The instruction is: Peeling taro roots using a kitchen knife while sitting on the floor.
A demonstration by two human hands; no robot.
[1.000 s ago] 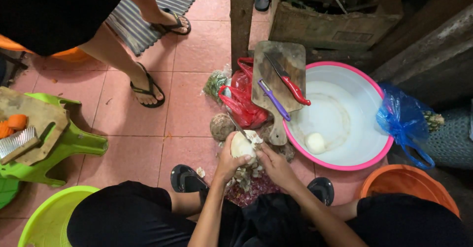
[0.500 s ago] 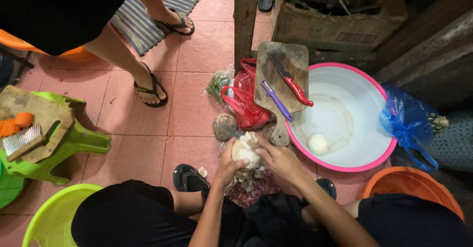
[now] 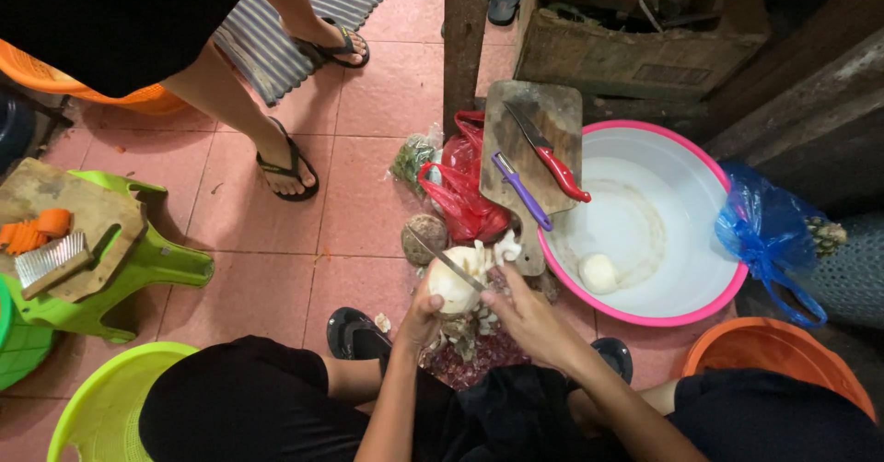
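My left hand (image 3: 422,319) cupped the pale root (image 3: 453,282) from below to steady it — right hand (image 3: 525,313) gripped the knife (image 3: 447,257), blade laid across its top for paring

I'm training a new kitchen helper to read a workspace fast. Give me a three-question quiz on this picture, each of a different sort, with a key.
1. True or false: the left hand holds the pale peeled root.
2. Multiple choice: the red-handled knife lies on A) the floor tiles, B) the wooden cutting board, C) the green stool.
3. Fill in: a second peeled white piece sits inside the white basin with a ____ rim.

Key: 1 true. 2 B. 3 pink. The right hand works a thin-bladed knife against the root.
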